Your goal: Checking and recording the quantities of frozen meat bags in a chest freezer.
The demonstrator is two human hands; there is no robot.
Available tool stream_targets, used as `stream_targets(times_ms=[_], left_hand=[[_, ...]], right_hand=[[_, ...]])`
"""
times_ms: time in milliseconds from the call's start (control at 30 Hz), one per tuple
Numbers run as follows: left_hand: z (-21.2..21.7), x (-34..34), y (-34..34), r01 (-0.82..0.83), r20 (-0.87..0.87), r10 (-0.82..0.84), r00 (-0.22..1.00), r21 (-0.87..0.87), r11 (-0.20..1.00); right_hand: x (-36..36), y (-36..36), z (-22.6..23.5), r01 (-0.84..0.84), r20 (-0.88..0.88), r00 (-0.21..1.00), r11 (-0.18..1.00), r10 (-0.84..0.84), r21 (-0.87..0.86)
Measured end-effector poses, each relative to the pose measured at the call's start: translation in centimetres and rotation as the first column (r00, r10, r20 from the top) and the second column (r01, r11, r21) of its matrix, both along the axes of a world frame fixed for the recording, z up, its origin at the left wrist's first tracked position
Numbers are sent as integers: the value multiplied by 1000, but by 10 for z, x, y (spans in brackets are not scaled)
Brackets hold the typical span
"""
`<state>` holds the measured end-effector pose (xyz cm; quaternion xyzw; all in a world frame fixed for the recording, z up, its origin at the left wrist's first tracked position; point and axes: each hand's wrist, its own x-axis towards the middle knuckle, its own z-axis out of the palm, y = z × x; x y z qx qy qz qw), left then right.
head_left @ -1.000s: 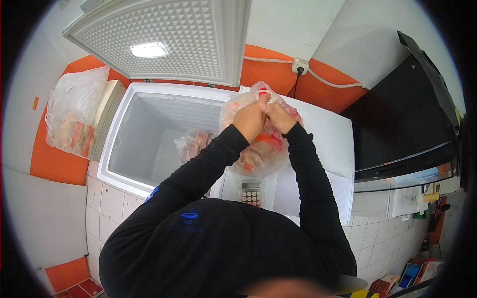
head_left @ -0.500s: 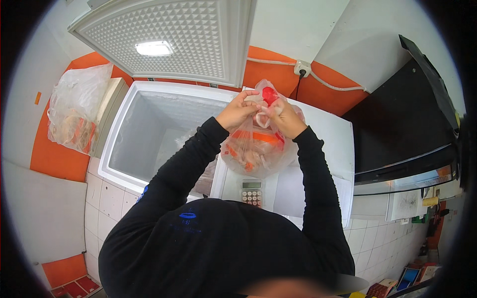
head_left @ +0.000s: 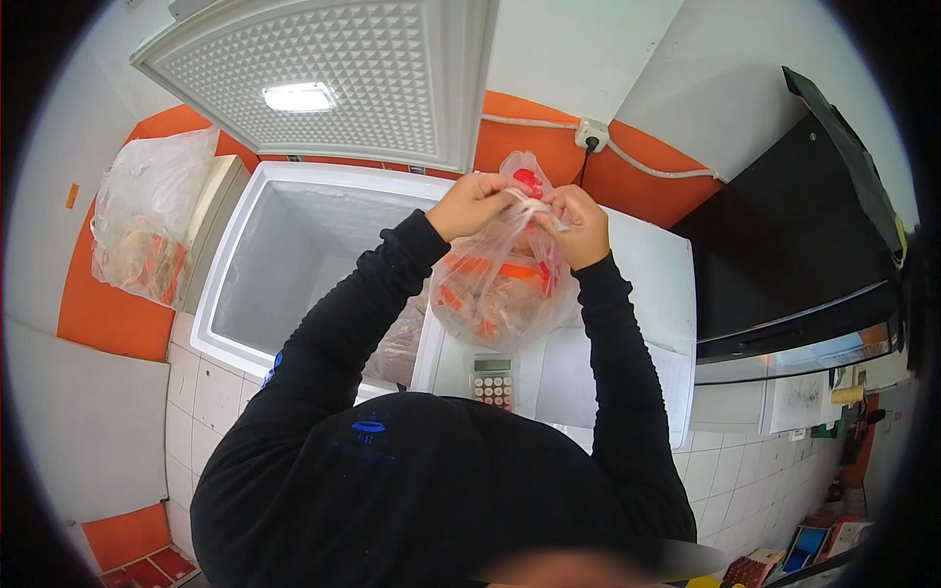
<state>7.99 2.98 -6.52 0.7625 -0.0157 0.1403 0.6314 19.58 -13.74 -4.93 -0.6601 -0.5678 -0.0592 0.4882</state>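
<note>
A clear plastic bag [head_left: 500, 294] full of pinkish pieces with orange-red labels hangs in the air above the closed white freezer top [head_left: 647, 294]. My left hand [head_left: 472, 203] grips the bag's gathered neck from the left. Pinching the same neck from the right is my right hand [head_left: 578, 223]. Both sleeves are black. A red patch shows in the bag's top between my hands. Below the bag lies a small grey calculator [head_left: 492, 380].
An open white chest freezer [head_left: 294, 265] stands on the left with its lid [head_left: 333, 78] raised; a filled bag [head_left: 397, 348] rests inside by its right wall. Another filled plastic bag [head_left: 142, 230] sits far left. A black appliance [head_left: 794, 255] stands right. A wall socket [head_left: 591, 132] is behind.
The bag has been lifted off the freezer top and now hangs from both hands. My hands have moved slightly apart along its neck.
</note>
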Motion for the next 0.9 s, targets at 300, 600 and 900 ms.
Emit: stream_targets(times_ms=[300, 600, 900], left_hand=[[28, 6, 7, -590, 608, 238, 757, 482, 647], [33, 11, 26, -659, 675, 66, 735, 687, 308], [22, -2, 15, -635, 659, 72, 749, 682, 362]], right_hand=[[-4, -24, 0, -279, -348, 911, 952, 221, -127], [3, -44, -3, -422, -715, 654, 904, 246, -74], [17, -21, -12, -181, -898, 218, 920, 383, 349]])
